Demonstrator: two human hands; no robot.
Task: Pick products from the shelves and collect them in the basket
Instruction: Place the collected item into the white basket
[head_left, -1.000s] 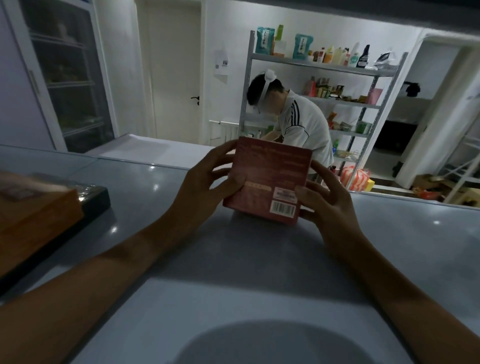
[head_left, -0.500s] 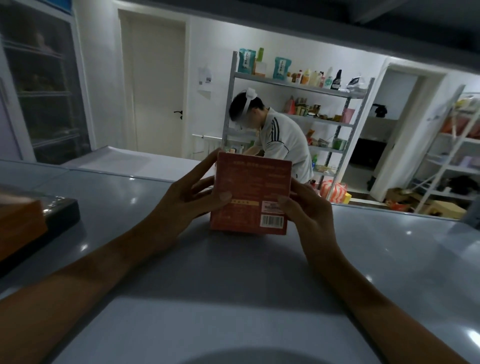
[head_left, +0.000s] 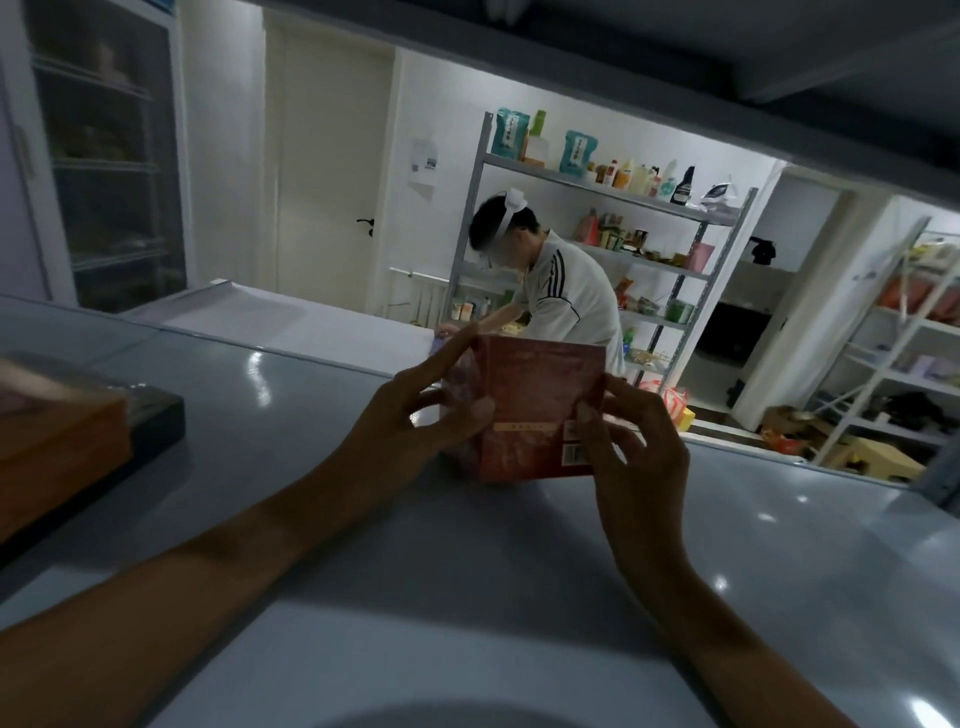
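So there's this long glossy grey counter (head_left: 291, 467) running right across the room, and behind it a tall grey metal shelving rack (head_left: 691, 270) packed with bottles and packets, where another person in a white striped t-shirt (head_left: 566, 296) is bent over the lower shelves. At the counter's left edge sits a brown wooden box (head_left: 57, 441) on a dark tray. Around the middle of the counter, near its far edge, a flat red cardboard box with a barcode (head_left: 535, 410) stands upright, bottom edge touching the top. Left hand (head_left: 410, 421) grips its left side, thumb on the front; right hand (head_left: 634, 431) pinches its right edge.
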